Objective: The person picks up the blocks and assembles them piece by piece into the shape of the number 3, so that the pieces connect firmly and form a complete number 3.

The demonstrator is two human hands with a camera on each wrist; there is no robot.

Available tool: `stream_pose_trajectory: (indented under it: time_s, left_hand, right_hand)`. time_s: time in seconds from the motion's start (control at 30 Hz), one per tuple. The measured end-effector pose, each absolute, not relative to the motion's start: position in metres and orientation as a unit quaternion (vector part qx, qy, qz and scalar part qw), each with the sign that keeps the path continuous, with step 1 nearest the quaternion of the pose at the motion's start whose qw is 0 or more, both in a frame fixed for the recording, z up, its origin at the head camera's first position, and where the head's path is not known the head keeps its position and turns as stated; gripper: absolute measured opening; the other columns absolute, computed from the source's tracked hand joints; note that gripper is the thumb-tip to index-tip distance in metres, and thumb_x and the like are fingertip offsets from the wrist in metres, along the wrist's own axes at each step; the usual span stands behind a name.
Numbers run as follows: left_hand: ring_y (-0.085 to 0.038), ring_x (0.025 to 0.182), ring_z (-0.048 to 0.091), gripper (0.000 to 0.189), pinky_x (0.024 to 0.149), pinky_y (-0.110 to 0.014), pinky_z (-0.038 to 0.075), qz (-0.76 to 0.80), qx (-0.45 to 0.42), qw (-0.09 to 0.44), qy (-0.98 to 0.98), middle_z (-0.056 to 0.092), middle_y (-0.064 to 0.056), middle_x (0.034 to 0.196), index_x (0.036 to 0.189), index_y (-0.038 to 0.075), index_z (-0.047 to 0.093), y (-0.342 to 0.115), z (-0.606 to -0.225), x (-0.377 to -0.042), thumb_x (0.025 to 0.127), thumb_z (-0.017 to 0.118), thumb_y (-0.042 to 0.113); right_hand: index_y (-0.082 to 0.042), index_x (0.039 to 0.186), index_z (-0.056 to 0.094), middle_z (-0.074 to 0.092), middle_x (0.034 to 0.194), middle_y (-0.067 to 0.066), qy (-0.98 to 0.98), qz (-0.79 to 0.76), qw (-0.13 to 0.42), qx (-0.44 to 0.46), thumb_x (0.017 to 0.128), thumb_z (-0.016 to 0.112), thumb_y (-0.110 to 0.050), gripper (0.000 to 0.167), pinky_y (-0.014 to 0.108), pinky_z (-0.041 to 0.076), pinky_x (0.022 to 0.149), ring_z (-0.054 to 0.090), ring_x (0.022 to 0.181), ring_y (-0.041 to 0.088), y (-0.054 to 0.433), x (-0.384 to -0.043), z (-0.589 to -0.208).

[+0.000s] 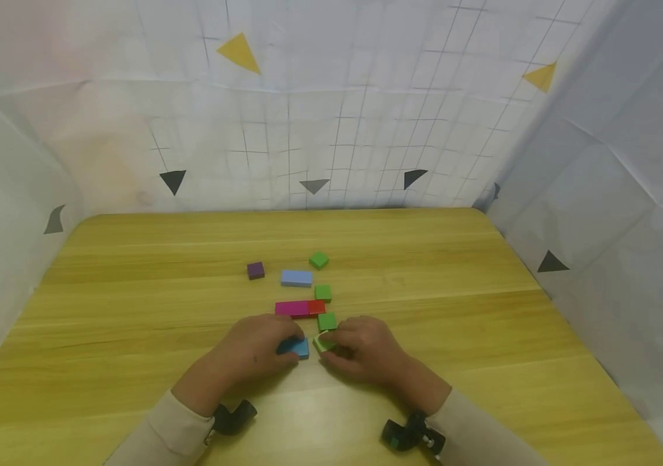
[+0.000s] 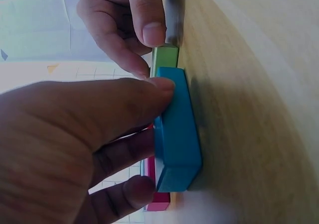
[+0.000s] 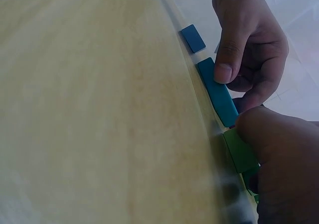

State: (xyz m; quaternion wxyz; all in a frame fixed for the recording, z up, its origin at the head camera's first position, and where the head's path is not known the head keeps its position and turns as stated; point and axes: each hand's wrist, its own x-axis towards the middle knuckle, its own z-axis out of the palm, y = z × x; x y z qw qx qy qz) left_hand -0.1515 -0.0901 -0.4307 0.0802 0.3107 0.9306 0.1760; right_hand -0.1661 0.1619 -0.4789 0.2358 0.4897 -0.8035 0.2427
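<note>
Near the middle of the table, my left hand (image 1: 252, 343) grips a long blue block (image 1: 299, 349), with the thumb on its near side and fingers on the far side. In the left wrist view the thumb lies across one end of this blue block (image 2: 180, 134). My right hand (image 1: 368, 348) pinches a light green block (image 1: 324, 343) just right of the blue one. A green cube (image 1: 327, 321) lies right behind the light green block. Farther back, a magenta block (image 1: 291, 309) sits end to end with a red cube (image 1: 316, 307).
Behind the red cube lies another green cube (image 1: 322, 292). Farther back are a light blue block (image 1: 296, 278), a purple cube (image 1: 256, 270) and a turned green cube (image 1: 318, 260). White sheeting (image 1: 308, 129) stands along the back and sides of the wooden table (image 1: 454, 278).
</note>
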Motion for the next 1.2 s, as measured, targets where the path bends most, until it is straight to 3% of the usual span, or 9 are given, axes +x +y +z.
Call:
stream_pose_trajectory:
  time_s: [1.2]
  left_hand:
    - [-0.007, 0.097, 0.061, 0.028, 0.088, -0.035, 0.052, 0.170, 0.333, 0.080, 0.924, 0.068, 0.011, 0.108, 0.114, 0.020, 0.071, -0.0822, -0.4299, -0.1454, 0.090, 0.073, 0.035]
  right_hand:
    - [-0.021, 0.095, 0.079, 0.056, 0.066, -0.013, -0.799, 0.247, 0.241, 0.492, 0.078, 0.079, -0.024, 0.017, 0.017, 0.038, 0.055, 0.041, 0.060, -0.002, 0.1621, -0.1658, -0.4800]
